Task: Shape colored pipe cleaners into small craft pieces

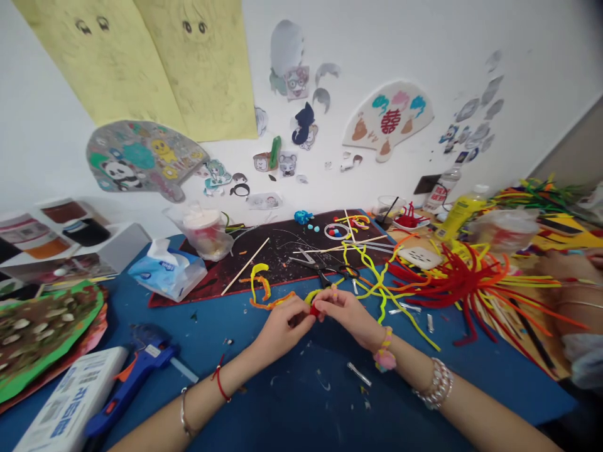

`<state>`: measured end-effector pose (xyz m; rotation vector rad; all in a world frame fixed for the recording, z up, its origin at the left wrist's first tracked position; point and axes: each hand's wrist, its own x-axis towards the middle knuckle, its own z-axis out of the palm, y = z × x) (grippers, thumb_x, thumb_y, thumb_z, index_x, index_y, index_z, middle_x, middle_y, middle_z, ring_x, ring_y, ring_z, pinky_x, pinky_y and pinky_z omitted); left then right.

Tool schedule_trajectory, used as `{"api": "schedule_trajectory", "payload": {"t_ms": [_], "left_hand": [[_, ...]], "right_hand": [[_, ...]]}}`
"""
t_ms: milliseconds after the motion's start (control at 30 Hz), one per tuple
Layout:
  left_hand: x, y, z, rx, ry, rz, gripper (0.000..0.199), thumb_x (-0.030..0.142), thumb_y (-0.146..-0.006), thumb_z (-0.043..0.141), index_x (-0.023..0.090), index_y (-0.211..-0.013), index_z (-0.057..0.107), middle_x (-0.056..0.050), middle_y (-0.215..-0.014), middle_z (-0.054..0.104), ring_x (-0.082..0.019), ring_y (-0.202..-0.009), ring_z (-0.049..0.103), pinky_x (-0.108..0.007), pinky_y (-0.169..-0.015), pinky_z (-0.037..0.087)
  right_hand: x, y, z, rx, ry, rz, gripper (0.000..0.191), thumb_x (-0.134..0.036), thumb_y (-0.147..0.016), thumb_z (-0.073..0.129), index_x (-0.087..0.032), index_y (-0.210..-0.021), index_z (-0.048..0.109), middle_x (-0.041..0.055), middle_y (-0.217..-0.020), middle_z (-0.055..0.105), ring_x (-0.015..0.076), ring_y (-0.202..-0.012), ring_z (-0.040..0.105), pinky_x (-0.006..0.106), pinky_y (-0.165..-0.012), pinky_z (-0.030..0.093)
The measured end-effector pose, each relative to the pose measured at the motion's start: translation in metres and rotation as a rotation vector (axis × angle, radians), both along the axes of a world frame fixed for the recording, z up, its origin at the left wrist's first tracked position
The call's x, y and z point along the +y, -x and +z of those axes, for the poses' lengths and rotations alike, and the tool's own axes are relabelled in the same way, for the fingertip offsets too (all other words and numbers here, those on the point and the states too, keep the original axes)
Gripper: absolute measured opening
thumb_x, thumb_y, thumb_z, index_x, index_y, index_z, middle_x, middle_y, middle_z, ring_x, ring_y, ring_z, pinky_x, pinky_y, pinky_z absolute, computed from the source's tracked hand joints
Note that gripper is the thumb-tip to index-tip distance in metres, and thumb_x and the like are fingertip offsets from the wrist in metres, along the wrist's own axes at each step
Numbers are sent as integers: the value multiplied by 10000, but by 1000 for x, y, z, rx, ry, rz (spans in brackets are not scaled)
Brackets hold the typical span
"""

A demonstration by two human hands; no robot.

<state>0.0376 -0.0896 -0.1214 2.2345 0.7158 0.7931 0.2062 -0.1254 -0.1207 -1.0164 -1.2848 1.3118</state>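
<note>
Tabletop [301, 417] hemmed by craft goods, red piece [314, 310] pinched at its middle

Between the forearms, blue surface runs toward the wearer, broken only by scraps and a clear strip [359, 373]. On the left, a blue glue gun [141, 370] and a white box [70, 402] bound the room beside the left forearm. Ahead, a dark mat [282, 242] bears scissors [322, 271], whose handles lie just beyond the fingers. On the right, a bundle of red and yellow pipe cleaners [456, 276] spreads over the table's edge, near another person's arm [577, 285].

The right hand [351, 315] grips the red piece between thumb and bent fingers. The left hand [285, 326] has its thumb and fingers drawn together at the piece's left side; whether they grip it, I cannot tell. A yellow-green fuzzy strip [311, 296] shows just beyond the fingertips.
</note>
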Motion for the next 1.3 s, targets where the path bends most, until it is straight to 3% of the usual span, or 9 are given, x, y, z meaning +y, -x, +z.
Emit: {"api": "schedule_trajectory", "payload": {"t_ms": [100, 300, 567, 667, 1000, 1100, 1300], "left_hand": [[-2, 2, 2, 7, -55, -39, 182, 240, -838, 427, 182, -793, 594, -39, -764, 568, -145, -719, 501, -282, -729, 393], [-7, 7, 11, 38, -96, -234, 208, 218, -857, 377, 185, -908, 576, -72, -879, 582, -161, -811, 519, -275, -737, 393], [-6, -2, 1, -103, 342, -33, 141, 277, -820, 461, 166, -840, 544, -21, -770, 578, -118, -654, 510, -234, -617, 408], [-6, -5, -1, -187, 428, 17, 107, 269, -793, 500, 165, -813, 518, -7, -750, 567, -116, -655, 533, -245, -643, 425], [-9, -6, 2, -136, 642, -135, 99, 240, -774, 481, 144, -750, 488, 0, -673, 554, -87, -534, 522, -224, -560, 413], [-9, -4, 0, -109, 524, -104, 87, 202, -789, 417, 155, -739, 470, 11, -647, 531, -86, -527, 492, -224, -554, 401], [-6, 0, -5, 192, -327, 31, 105, 114, -740, 417, 173, -681, 482, -17, -647, 526, -154, -614, 471, -334, -681, 373]], "right_hand": [[0, -3, 0, 110, 61, 61, 174, -321, -737, 613, -148, -740, 599, -8, -690, 538, 88, -603, 482, 250, -635, 396], [-3, -7, -2, 320, 272, 217, 179, -303, -704, 656, -152, -772, 589, -22, -645, 537, 73, -540, 500, 227, -565, 399], [1, -8, -2, 161, 105, 81, 176, -310, -722, 639, -146, -785, 626, -7, -692, 567, 76, -595, 491, 230, -609, 397], [3, -7, -3, 124, 98, 49, 191, -322, -717, 640, -149, -798, 631, 0, -718, 581, 79, -603, 495, 236, -613, 405], [1, -3, -7, 81, 59, 75, 275, -307, -699, 651, -167, -918, 561, -12, -702, 586, 87, -579, 517, 252, -605, 418], [0, -1, -4, 87, 54, 56, 253, -294, -690, 658, -169, -881, 549, -18, -684, 575, 88, -579, 514, 251, -604, 413], [-1, 3, 0, 90, 59, 25, 240, -288, -638, 698, -163, -764, 536, -30, -671, 533, 86, -589, 493, 252, -618, 407]]}}
